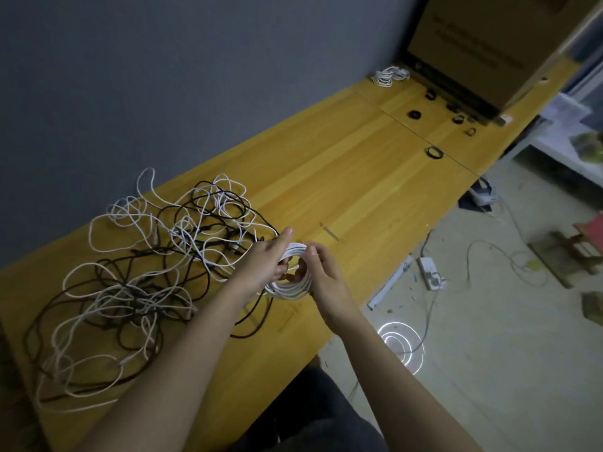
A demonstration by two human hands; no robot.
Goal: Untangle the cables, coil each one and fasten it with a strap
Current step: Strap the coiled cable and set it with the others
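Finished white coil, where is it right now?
In the head view, the finished white coil lies at the table's far end by the wall, just left of the cardboard box.

Bare forearms, no sleeves showing; dark trousers cover the lap.

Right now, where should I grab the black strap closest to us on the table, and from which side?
Probably pinch the black strap across its band, coming straight down from above. It lies flat as a small open loop on the wooden table, with bare wood all round it, so nothing blocks a top-down pinch. The right hand is nearer, but it now holds the white cable coil.
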